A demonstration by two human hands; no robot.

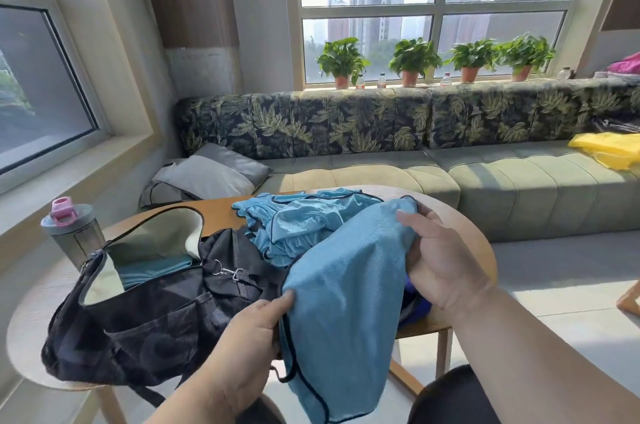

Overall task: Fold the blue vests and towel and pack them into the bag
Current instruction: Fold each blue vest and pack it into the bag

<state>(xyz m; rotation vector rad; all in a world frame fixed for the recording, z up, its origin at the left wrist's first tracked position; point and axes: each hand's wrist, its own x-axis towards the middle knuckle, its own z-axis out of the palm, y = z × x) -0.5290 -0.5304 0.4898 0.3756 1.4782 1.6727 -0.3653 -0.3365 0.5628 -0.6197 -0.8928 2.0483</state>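
A blue towel (343,292) with dark piping hangs over the near edge of the wooden table (221,212). My left hand (249,340) pinches its lower left edge. My right hand (440,261) grips its upper right corner. Behind the towel lies a crumpled heap of shiny blue vests (304,219). To the left the black bag (145,312) lies open, its pale lining showing and a folded teal cloth (152,273) inside. A darker blue fabric (415,306) peeks out under my right hand.
A grey bottle with a pink cap (71,233) stands at the table's left edge. A long sofa (381,174) runs behind the table, with grey cushions (211,174) on the left and a yellow cloth (609,150) on the right. Potted plants line the windowsill (415,84).
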